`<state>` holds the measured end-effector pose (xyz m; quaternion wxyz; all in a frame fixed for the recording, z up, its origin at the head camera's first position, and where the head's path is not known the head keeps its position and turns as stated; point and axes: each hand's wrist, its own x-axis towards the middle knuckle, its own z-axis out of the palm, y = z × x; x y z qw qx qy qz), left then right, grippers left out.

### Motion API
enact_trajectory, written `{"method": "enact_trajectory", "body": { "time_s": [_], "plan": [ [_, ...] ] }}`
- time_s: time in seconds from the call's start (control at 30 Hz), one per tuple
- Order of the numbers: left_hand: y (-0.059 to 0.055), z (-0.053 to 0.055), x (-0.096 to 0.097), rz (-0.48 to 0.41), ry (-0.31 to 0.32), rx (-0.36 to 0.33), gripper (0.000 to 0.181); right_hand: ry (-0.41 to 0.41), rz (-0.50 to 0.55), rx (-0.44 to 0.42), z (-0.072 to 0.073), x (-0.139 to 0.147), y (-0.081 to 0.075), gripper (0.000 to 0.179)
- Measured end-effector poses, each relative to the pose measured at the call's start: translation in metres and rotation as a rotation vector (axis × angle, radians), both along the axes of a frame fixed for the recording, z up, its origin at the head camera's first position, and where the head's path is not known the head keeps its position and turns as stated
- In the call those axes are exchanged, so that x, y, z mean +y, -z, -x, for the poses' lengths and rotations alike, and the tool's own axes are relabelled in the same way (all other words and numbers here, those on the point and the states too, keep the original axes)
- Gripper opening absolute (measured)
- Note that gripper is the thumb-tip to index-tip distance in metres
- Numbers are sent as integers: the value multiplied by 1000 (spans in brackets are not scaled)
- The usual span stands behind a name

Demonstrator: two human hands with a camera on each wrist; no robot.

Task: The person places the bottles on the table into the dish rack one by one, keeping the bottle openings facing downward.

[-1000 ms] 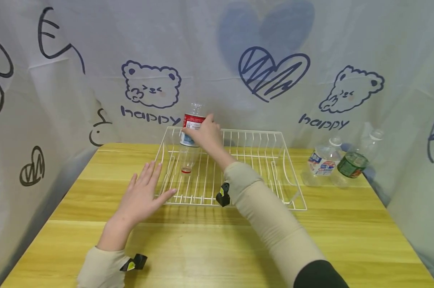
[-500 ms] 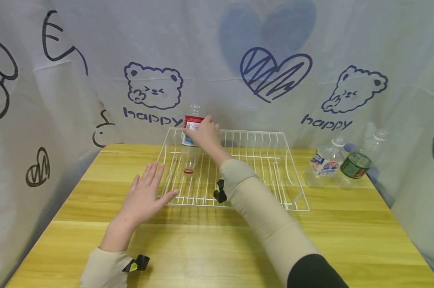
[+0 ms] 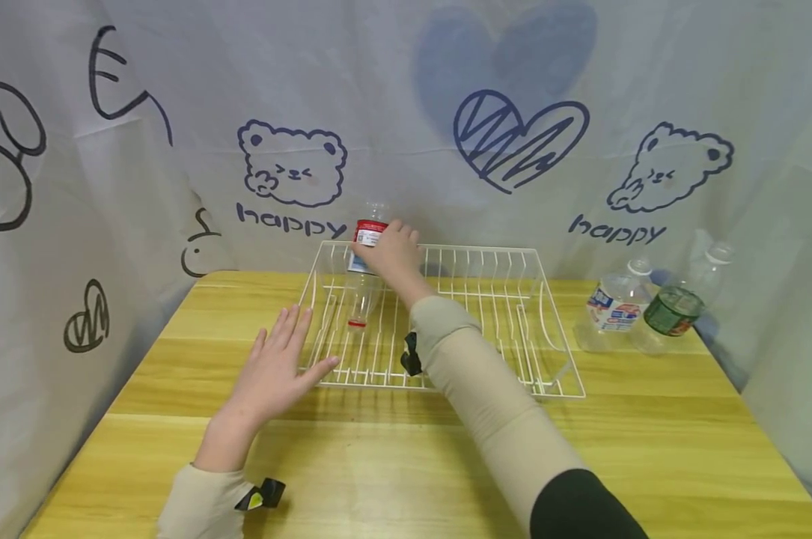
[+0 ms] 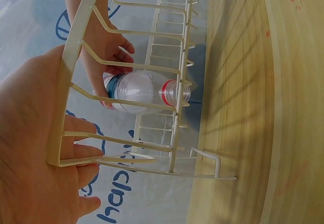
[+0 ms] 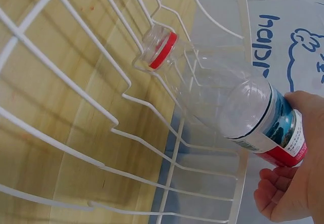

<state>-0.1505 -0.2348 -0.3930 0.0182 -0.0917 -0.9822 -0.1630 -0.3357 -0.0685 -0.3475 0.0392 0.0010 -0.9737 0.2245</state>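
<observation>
My right hand (image 3: 394,258) grips a clear plastic bottle (image 3: 361,292) with a red, white and blue label, around the label. The bottle is upside down and slightly tilted, its red-ringed neck (image 5: 161,52) among the wires at the back left of a white wire dish rack (image 3: 473,293). In the right wrist view the bottle's mouth is right at the rack's wires. My left hand (image 3: 278,367) lies with straight, spread fingers at the rack's front left corner, holding nothing. From the left wrist, the rack's rim crosses in front of that hand's fingers (image 4: 86,176).
Two more clear bottles stand upright on the right of the wooden table (image 3: 392,464): one with a blue, white and red label (image 3: 613,307), the other with a green label (image 3: 673,311). A white cloth (image 3: 406,172) with drawings hangs close behind the rack.
The head view has shifted a little, so everything appears slightly further right. The bottle sits a touch lower in the rack. My left hand keeps its place.
</observation>
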Motion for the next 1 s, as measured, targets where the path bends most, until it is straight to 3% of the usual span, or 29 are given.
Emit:
{"method": "enact_trajectory", "body": {
  "time_s": [0.2,1.0],
  "plan": [
    [0,1,-1,-6,-1,8,90,-25,-131,42,4,-3,0,91],
    [3,3,-1,-15,-1,-1,91,-39,-134,67,4,-4,-2,93]
  ]
}}
